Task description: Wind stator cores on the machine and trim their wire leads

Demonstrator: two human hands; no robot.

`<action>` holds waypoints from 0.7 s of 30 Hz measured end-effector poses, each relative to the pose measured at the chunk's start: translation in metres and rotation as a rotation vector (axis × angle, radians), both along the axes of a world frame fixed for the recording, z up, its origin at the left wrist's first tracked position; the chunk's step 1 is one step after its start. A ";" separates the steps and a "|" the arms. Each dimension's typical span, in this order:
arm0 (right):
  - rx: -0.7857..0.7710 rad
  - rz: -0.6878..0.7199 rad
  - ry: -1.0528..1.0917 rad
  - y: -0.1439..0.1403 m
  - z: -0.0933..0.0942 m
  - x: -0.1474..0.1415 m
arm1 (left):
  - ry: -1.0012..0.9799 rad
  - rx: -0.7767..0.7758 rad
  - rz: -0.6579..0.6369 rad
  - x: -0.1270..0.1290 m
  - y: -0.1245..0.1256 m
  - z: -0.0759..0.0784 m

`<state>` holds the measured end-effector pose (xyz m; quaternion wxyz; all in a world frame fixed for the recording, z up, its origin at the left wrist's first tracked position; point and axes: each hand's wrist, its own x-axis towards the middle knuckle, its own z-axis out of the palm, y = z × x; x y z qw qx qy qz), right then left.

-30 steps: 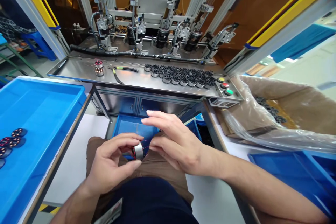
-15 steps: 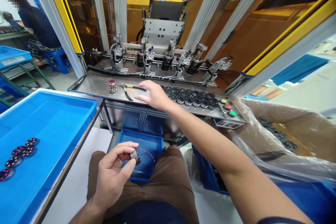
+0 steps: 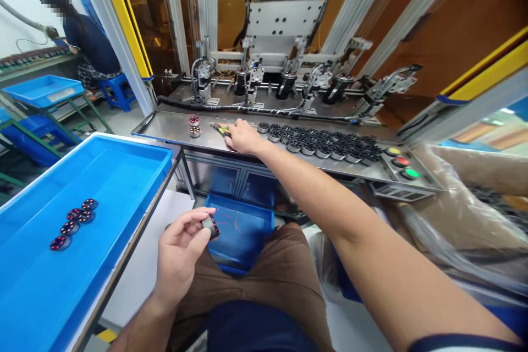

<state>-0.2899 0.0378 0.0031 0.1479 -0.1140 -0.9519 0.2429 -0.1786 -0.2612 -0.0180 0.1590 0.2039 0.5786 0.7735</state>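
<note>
Over my lap, my left hand pinches a wound motor stator between thumb and fingers. Thin reddish wire ends trail from the stator to the right. At the metal bench, my right hand is closed over the handles of wire cutters, whose jaws point left along the bench top; the palm hides most of the grips. Left of the cutters, two wound stators with copper and red windings stand stacked. A dense group of black stator cores lies right of my right hand.
A blue tray at left holds several wound stators. Behind the bench stands a winding machine with metal fixtures. Push buttons sit at the bench's right end, beside a plastic-lined carton. A blue bin is below. Another person sits at far left.
My right hand has come down onto the cutters and closed round their handles, which lay uncovered in part before. My left hand still holds the stator. The view has shifted left.
</note>
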 end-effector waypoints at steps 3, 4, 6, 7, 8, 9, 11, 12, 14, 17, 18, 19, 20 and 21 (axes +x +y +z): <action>-0.143 0.042 0.089 0.009 0.012 0.017 | -0.055 -0.002 -0.037 0.001 0.004 0.003; -0.205 0.058 0.120 0.010 0.015 0.026 | -0.060 0.004 -0.051 0.001 0.005 0.004; -0.331 0.097 0.179 0.006 0.017 0.053 | -0.062 0.019 -0.082 0.003 0.007 0.006; -0.385 0.115 0.204 0.001 0.014 0.071 | -0.060 0.025 -0.092 0.004 0.008 0.007; -0.446 0.141 0.230 -0.006 0.010 0.093 | -0.059 0.027 -0.098 0.005 0.009 0.007; -0.501 0.166 0.249 -0.015 0.003 0.118 | -0.057 0.027 -0.101 0.005 0.011 0.008; -0.755 0.277 0.326 -0.038 -0.015 0.172 | -0.053 0.022 -0.107 0.007 0.014 0.008; -0.909 0.358 0.335 -0.051 -0.025 0.199 | -0.051 0.020 -0.112 0.008 0.016 0.008; -1.032 0.371 0.280 -0.079 -0.042 0.248 | -0.054 0.017 -0.131 0.009 0.021 0.007; -0.922 0.314 0.223 -0.112 -0.059 0.292 | -0.061 0.013 -0.178 0.012 0.030 0.005; -0.860 0.318 0.238 -0.119 -0.062 0.298 | -0.062 0.014 -0.195 0.014 0.033 0.005; -0.801 0.329 0.265 -0.123 -0.063 0.301 | -0.062 0.013 -0.211 0.015 0.036 0.004; -0.750 0.341 0.295 -0.125 -0.064 0.301 | -0.061 0.012 -0.223 0.016 0.038 0.004; -0.707 0.347 0.321 -0.125 -0.063 0.299 | -0.057 0.010 -0.232 0.017 0.040 0.004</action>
